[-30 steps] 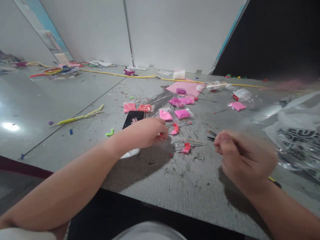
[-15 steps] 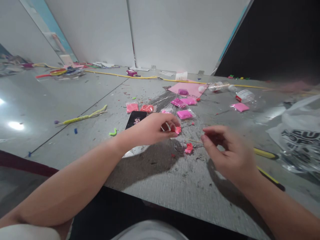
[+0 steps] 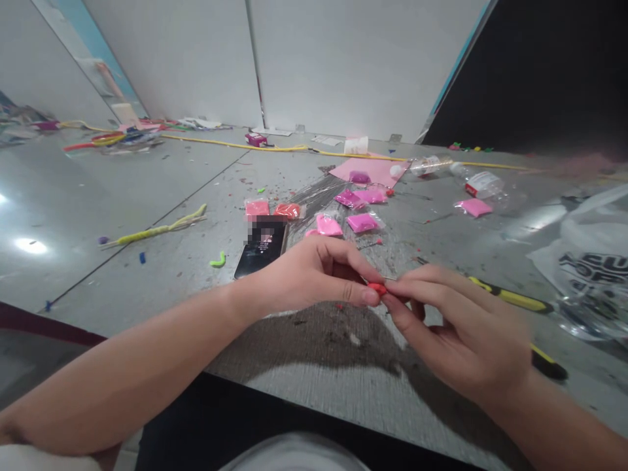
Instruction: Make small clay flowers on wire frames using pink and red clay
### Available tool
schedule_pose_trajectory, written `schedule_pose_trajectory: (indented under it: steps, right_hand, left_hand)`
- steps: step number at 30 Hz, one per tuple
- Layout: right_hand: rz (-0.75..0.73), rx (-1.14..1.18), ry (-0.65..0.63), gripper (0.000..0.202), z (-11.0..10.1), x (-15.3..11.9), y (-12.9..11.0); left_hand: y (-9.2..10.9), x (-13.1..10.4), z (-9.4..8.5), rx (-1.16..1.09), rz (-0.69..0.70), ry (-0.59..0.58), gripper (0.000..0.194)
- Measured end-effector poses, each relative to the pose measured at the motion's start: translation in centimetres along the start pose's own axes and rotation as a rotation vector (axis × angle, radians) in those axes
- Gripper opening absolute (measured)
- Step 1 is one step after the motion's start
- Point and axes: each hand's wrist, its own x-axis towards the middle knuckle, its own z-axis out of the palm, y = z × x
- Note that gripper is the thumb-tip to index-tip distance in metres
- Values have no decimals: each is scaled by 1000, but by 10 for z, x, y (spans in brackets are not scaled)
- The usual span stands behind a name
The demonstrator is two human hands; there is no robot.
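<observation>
Your left hand [image 3: 318, 269] and right hand [image 3: 461, 327] meet over a littered work surface, a small red lump of clay [image 3: 377, 288] between them. Your left thumb and forefinger pinch its near side, while your right thumb and fingers close on the opposite end. The work appears to be midway: the lump is out and in hand, its shaping seemingly unfinished, and it is not set down. How much remains to be done cannot be told, and its finished form is hidden by your fingers.

Before you, material appears ample. A coral packet [image 3: 258, 209] and a red packet [image 3: 287, 210] lie side by side behind a dark-screened phone [image 3: 262, 255]; a pink packet [image 3: 328, 224] and a magenta packet [image 3: 363, 222] sit just beyond your hands. At your right rest 2 yellow-and-black handles [image 3: 515, 297], near a printed white plastic bag [image 3: 589, 242].

Crumbs and dark smudges mark the gray tabletop [image 3: 304, 353]. Farther back are a pink sheet [image 3: 380, 169], 2 clear plastic bottles [image 3: 481, 184] and a white cup [image 3: 356, 145], with a yellow cord [image 3: 230, 144] running across. Pale wall panels [image 3: 367, 65] close off the room, a black panel [image 3: 540, 72] at right.
</observation>
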Motion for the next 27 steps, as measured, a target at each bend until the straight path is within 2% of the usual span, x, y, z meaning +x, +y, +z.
schedule_pose_trajectory:
  steps: [6,9,14,18,20,22,24,25,27]
  right_hand:
    - [91,-5,-32,14,1,-1,-4]
    - [98,24,-103,11,1,-1,-4]
    - [131,83,-211,12,-2,0,-1]
    - [253,121,-235,15,-5,-1,-1]
    - [337,153,-210,20,-6,-1,-1]
    - [387,179,-185,26,-7,-1,0]
    - [401,184,-171,29,-6,-1,1]
    - [405,178,-165,28,-5,0,1]
    - [432,160,-139,19,-2,0,3]
  left_hand:
    - [-5,0,3,119,44,31,22]
    - [-6,1,3,177,21,23,26]
    - [-8,2,4,207,16,-2,20]
    - [-7,4,5,173,-12,-10,18]
    - [-4,5,2,210,4,42,17]
    - [-1,7,-3,354,37,141,13]
    - [3,8,-10,664,78,230,7]
    - [5,8,-14,877,97,245,7]
    - [7,7,-21,1285,100,204,13]
